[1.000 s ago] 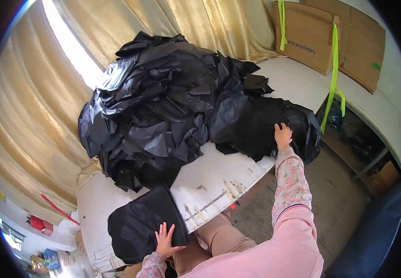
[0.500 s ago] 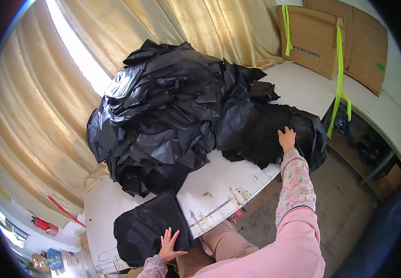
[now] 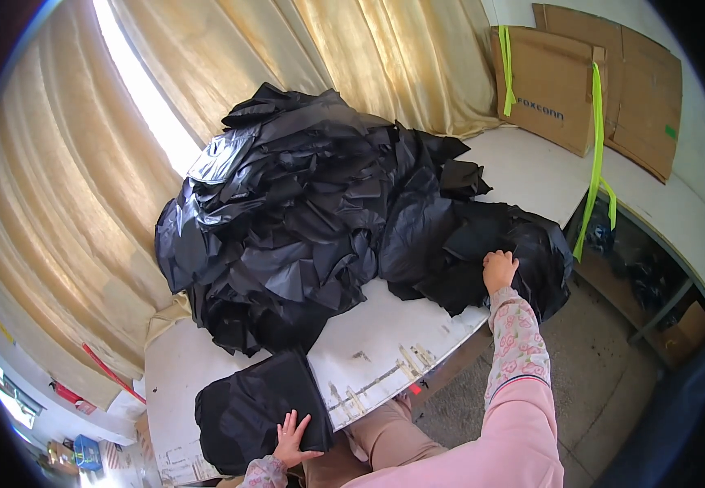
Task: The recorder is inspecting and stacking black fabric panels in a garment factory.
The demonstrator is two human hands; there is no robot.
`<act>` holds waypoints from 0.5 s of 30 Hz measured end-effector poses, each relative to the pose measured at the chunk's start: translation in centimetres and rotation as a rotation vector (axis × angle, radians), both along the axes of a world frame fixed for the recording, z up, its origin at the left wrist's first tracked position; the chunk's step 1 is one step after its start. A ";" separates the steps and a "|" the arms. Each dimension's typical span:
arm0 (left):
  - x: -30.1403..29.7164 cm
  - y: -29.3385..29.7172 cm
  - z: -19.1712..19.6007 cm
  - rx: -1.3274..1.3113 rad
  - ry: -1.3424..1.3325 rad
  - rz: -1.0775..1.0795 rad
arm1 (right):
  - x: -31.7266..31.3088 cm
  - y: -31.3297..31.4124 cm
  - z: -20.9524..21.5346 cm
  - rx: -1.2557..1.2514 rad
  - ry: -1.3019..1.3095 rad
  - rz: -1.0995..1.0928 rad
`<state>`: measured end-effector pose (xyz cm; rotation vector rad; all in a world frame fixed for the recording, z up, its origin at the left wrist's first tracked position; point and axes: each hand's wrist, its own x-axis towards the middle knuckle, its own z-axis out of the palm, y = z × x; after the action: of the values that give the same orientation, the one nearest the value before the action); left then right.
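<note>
My left hand (image 3: 291, 439) lies with fingers spread on a neat stack of folded black sheets (image 3: 259, 411) at the table's near edge. Farther off to the right, my right hand (image 3: 500, 269) has its fingers curled and pressed together on a thin black sheet (image 3: 482, 236). That sheet is the top one of a loose pile hanging over the table edge at the right. A large crumpled heap of similar black sheets (image 3: 295, 211) fills the middle of the table. Whether they are cloth or plastic I cannot tell.
The white table (image 3: 352, 333) has a worn, stained near edge. Flattened cardboard boxes (image 3: 552, 98) lean at the far right, with a yellow-green strap (image 3: 595, 163) hanging down. Shelves (image 3: 645, 276) stand below on the right. Gold curtains (image 3: 67, 203) line the back and left.
My right hand has gone from spread fingers to curled ones on the black sheet, which is now ruffled up beside it. My left hand stays on the stack. The whole view has shifted slightly.
</note>
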<state>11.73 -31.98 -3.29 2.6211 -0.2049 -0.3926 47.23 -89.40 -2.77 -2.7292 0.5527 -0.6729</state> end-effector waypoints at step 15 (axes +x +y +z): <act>12.7 -14.0 17.3 -0.273 -0.631 -0.215 | -15.4 17.1 17.7 0.308 -0.539 1.356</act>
<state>24.41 -45.96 13.98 2.3735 -0.6951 0.3861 31.79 -72.28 14.96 -1.8384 -1.1082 -0.7268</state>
